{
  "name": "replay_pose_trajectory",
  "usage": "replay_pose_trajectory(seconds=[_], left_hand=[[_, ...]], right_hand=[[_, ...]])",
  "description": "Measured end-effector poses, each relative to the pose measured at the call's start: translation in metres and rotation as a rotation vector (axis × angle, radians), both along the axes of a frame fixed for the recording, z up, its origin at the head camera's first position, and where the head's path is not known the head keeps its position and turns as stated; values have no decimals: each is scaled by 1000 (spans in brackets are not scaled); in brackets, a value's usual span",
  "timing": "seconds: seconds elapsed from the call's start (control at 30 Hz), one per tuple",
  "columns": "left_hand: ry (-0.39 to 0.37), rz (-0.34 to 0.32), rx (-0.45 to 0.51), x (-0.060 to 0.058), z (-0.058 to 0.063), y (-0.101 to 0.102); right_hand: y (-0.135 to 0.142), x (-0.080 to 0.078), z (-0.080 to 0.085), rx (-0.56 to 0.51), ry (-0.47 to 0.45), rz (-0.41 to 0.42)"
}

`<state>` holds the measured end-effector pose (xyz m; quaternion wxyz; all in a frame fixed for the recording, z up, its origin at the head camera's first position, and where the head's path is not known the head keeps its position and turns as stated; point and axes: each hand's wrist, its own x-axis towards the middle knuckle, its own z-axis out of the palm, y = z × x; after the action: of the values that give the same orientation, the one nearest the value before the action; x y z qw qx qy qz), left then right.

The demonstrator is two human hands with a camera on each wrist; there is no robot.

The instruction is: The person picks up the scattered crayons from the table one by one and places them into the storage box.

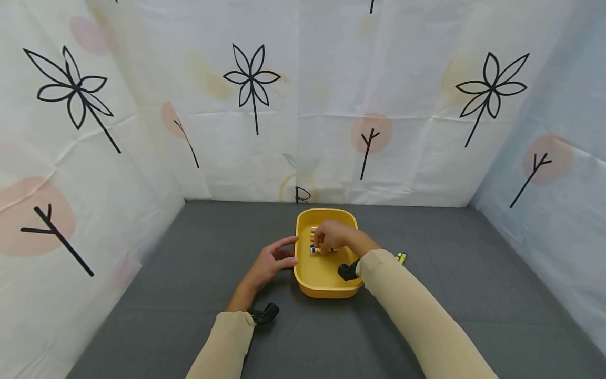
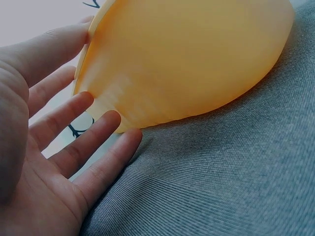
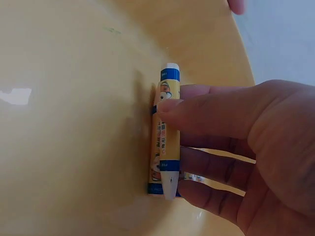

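Note:
A yellow plastic basin (image 1: 326, 292) stands on the grey cloth. Inside it my right hand (image 1: 333, 236) pinches a white crayon (image 3: 170, 142) in a yellow wrapper with blue bands, thumb on one side and fingers on the other. Just beneath, another wrapped crayon (image 3: 154, 169) lies on the basin's floor, partly covered by the held one. More crayons (image 1: 312, 235) show in a row beside the right hand, which hides part of them. At the basin's left side, my left hand (image 1: 269, 261) touches the rim with thumb and fingertips, fingers spread and nearly straight.
To the right of the basin, two yellow-green sticks (image 1: 401, 258) lie on the grey cloth (image 1: 199, 284), partly behind my right sleeve. White fabric walls (image 1: 322, 95) with printed flowers enclose the back and both sides. Dark wrist devices (image 1: 266, 313) sit at both cuffs.

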<state>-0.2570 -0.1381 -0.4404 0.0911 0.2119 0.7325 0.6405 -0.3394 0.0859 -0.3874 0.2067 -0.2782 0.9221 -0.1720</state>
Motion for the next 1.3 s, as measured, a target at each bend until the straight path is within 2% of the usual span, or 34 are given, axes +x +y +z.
replay_pose_trajectory(seconds=[0.23, 0.47, 0.7, 0.83, 1.0, 1.3], left_hand=[[-9, 12, -15, 0, 2, 2], [-2, 18, -24, 1, 3, 3], [6, 22, -35, 1, 1, 3], [3, 20, -32, 1, 1, 2], [10, 28, -34, 1, 0, 2], [6, 47, -46, 2, 0, 1]], right_hand=[[2, 3, -4, -21, 11, -31], [4, 2, -7, -22, 59, -23], [11, 2, 1, -47, 89, -29], [22, -1, 7, -62, 137, -24], [41, 1, 17, -119, 153, -37], [72, 6, 24, -227, 195, -154]])
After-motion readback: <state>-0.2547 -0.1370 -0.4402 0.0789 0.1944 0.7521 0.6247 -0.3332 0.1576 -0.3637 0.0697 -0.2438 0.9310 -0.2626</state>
